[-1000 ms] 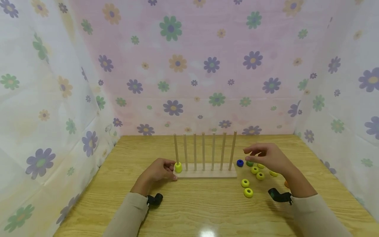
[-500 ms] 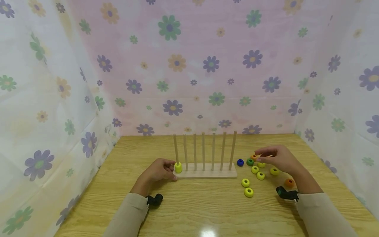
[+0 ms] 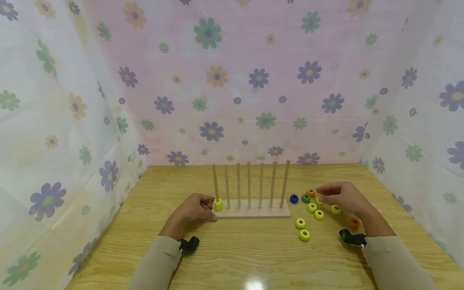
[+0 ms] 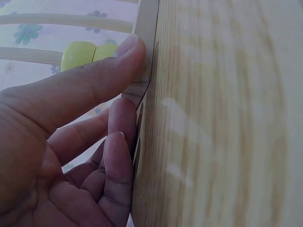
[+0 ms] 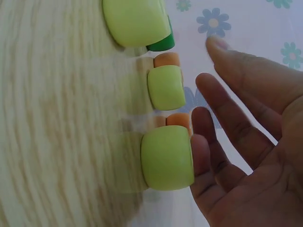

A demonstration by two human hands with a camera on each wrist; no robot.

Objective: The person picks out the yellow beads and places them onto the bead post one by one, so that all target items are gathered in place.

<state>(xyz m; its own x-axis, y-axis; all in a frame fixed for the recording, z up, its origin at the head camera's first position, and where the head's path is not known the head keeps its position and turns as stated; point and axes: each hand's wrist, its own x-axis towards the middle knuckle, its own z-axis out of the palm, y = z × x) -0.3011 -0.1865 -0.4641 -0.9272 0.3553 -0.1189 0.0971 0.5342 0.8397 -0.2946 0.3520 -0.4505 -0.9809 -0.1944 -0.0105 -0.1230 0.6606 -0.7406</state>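
Observation:
A wooden peg rack [image 3: 253,214], with several upright pegs in a row, stands on the table. Two yellow beads [image 4: 78,53] are stacked at the bottom of its leftmost peg. My left hand [image 3: 195,208] grips the left end of the base, thumb on its front edge and fingers curled at the end. Over the loose beads on the right hovers my right hand [image 3: 346,198], its thumb and fingers apart with nothing between them. Below its fingertips is a yellow bead [image 3: 319,200], partly hidden by the thumb. An orange bead [image 3: 310,192] sits just left of the fingertips.
Left of the right hand are a green bead [image 3: 306,198] and a blue bead [image 3: 294,199]. Several yellow beads [image 3: 304,235] lie scattered towards the front. Another orange bead [image 3: 354,223] is near the right wrist. Flowered cloth [image 3: 239,92] encloses the table's back and sides.
My right hand has moved right and slightly nearer, away from the green bead, uncovering it and the orange bead at the back. My left hand has stayed on the rack.

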